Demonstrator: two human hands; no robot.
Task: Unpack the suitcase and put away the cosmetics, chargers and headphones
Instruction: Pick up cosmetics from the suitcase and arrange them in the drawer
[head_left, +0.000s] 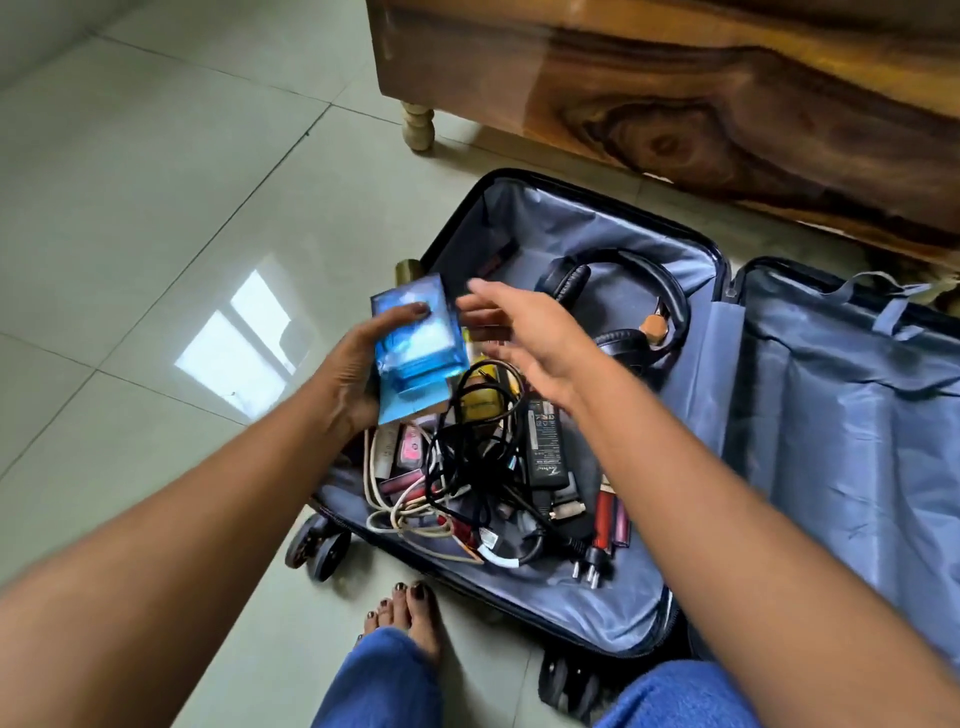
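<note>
An open dark suitcase (587, 228) with grey-blue lining lies on the floor. My left hand (353, 374) grips a blue box (415, 343) over the suitcase's left edge. My right hand (524, 338) hovers just right of the box, fingers straight and blurred, holding nothing. Below lie tangled black and white cables (467, 467), a black power adapter (545, 447), a yellow bottle (480, 400), pink cosmetics (408, 452) and red lipstick tubes (610, 519). Black headphones (623, 301) rest in the far part of the suitcase.
The suitcase lid (852, 415) lies open to the right. A wooden bed frame (701, 98) with a turned leg (417, 124) stands beyond it. Pale floor tiles (156, 208) stretch to the left. My bare foot (410, 618) and jeans are near the suitcase wheels (317, 545).
</note>
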